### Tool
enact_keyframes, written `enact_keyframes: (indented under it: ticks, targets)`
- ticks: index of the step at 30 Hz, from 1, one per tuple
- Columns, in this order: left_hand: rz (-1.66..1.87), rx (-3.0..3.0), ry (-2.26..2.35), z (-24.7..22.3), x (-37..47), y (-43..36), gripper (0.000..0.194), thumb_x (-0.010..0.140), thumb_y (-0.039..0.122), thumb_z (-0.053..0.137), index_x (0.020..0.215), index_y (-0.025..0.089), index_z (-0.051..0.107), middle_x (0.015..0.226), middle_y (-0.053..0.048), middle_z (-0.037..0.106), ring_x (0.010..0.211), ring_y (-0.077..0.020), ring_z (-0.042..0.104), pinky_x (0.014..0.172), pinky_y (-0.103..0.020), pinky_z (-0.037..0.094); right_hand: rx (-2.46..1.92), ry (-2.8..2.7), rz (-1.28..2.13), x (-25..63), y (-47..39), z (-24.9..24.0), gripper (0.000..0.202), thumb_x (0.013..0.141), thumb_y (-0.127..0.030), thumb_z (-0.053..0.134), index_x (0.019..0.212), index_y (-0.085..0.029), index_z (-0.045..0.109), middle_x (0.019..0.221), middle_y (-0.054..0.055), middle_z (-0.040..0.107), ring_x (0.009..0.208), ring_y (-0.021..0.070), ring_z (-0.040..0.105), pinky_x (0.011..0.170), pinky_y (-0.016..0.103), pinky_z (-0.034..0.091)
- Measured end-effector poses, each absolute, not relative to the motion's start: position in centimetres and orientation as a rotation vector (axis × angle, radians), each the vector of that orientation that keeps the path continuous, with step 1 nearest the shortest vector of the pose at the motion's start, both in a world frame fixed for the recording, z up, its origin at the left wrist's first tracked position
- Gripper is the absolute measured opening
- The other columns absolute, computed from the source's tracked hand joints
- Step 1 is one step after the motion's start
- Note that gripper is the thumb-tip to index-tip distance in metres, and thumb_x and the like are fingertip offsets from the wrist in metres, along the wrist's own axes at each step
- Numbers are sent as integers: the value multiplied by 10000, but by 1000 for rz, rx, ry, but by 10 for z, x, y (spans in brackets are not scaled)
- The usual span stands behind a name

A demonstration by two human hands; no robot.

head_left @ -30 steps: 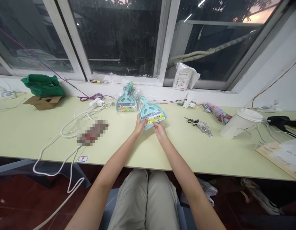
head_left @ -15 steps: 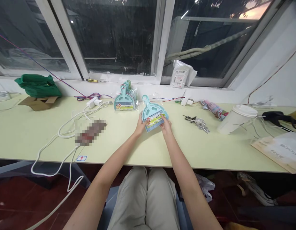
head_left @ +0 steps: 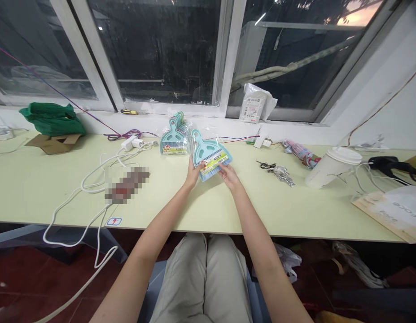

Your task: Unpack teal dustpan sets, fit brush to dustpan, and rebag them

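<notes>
Between my two hands is a light-blue mini dustpan and brush set [head_left: 212, 154] in a clear plastic bag, tilted with its handle toward the upper left. My left hand [head_left: 194, 174] grips its lower left edge, thumb on the yellow-green label. My right hand [head_left: 229, 176] holds the lower right edge, with thumb on the front near the bristles; its other fingers are partly behind the set. Just left and behind stands a row of several similar bagged dustpan sets [head_left: 174, 140], the front one light blue.
On the pale yellow table [head_left: 154, 202] lie a white cable [head_left: 89, 190] at left and keys [head_left: 282, 174] at right. Farther right are a folded umbrella [head_left: 302, 153], a lidded white cup [head_left: 334, 168] and a paper bag [head_left: 392, 213]. A green bag [head_left: 53, 119] sits on a cardboard box [head_left: 54, 144].
The held dustpan set has shifted slightly left and tilted more to the left, and my left hand moved with it. My right thumb has slid lower along its front.
</notes>
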State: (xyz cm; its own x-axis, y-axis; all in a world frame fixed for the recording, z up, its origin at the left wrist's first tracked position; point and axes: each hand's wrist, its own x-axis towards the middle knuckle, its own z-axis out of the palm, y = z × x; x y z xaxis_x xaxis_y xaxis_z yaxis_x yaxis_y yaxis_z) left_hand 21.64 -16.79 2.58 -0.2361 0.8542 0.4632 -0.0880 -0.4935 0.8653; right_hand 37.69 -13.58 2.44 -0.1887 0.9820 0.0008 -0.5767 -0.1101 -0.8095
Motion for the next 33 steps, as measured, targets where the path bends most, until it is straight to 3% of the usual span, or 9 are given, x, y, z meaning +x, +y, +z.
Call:
enact_keyframes:
  ticks: [5, 8, 10, 13, 16, 22, 25, 29, 33]
  targets:
    - [1544, 1243, 917, 34, 214, -176, 834, 639, 334, 804, 1356, 240, 387, 1341, -100, 532, 1228, -270, 506, 1047, -427, 393, -733, -762, 1484, 370, -139, 25, 299, 593, -92, 789, 834, -181, 637, 871, 11, 739, 888, 173, 703, 806, 283, 598]
    - [1322, 1129, 788, 36, 222, -179, 726, 724, 437, 736, 1344, 238, 415, 1339, -105, 549, 1173, -279, 561, 977, -456, 464, -700, -721, 1404, 372, -139, 27, 305, 593, -105, 780, 850, -183, 638, 902, 18, 735, 909, 182, 700, 810, 298, 601]
    - [1359, 1052, 729, 37, 226, -179, 612, 783, 486, 666, 1298, 215, 475, 1329, -104, 567, 1171, -273, 572, 977, -440, 473, -668, -720, 1391, 372, -140, 29, 317, 589, -122, 779, 867, -184, 639, 919, 23, 734, 910, 187, 700, 807, 306, 602]
    - [1523, 978, 765, 39, 226, -177, 530, 790, 438, 667, 1241, 193, 533, 1281, -94, 611, 1173, -258, 579, 1002, -403, 462, -650, -728, 1409, 368, -144, 29, 338, 573, -139, 786, 873, -183, 638, 934, 29, 733, 898, 195, 701, 800, 316, 603]
    - [1537, 945, 853, 36, 226, -177, 549, 765, 382, 698, 1256, 200, 532, 1253, -90, 634, 1149, -265, 598, 983, -422, 474, -678, -724, 1403, 365, -145, 28, 346, 565, -145, 787, 873, -185, 635, 954, 32, 732, 907, 198, 697, 789, 319, 602]
    - [1141, 1090, 719, 30, 234, -178, 589, 735, 416, 732, 1247, 175, 567, 1254, -159, 625, 1170, -318, 583, 999, -485, 430, -705, -604, 1298, 374, -137, 28, 329, 585, -115, 749, 877, -192, 617, 968, 19, 725, 934, 169, 687, 785, 269, 584]
    - [1344, 1077, 709, 32, 232, -175, 570, 791, 477, 661, 1289, 234, 528, 1351, -108, 563, 1242, -290, 526, 1026, -461, 414, -733, -635, 1355, 373, -136, 29, 317, 579, -99, 757, 846, -187, 611, 931, 18, 726, 919, 171, 692, 784, 269, 586]
    - [1568, 1060, 848, 30, 224, -170, 638, 745, 376, 716, 1314, 212, 479, 1330, -98, 572, 1206, -261, 541, 1037, -436, 416, -743, -700, 1422, 362, -142, 29, 331, 580, -104, 785, 853, -186, 618, 903, 9, 733, 905, 177, 700, 786, 281, 592]
    - [1573, 1041, 949, 30, 213, -168, 694, 731, 316, 709, 1355, 239, 416, 1333, -90, 561, 1137, -259, 572, 967, -479, 475, -819, -873, 1556, 371, -143, 30, 285, 610, -167, 812, 845, -181, 652, 816, 20, 740, 822, 187, 712, 737, 294, 602]
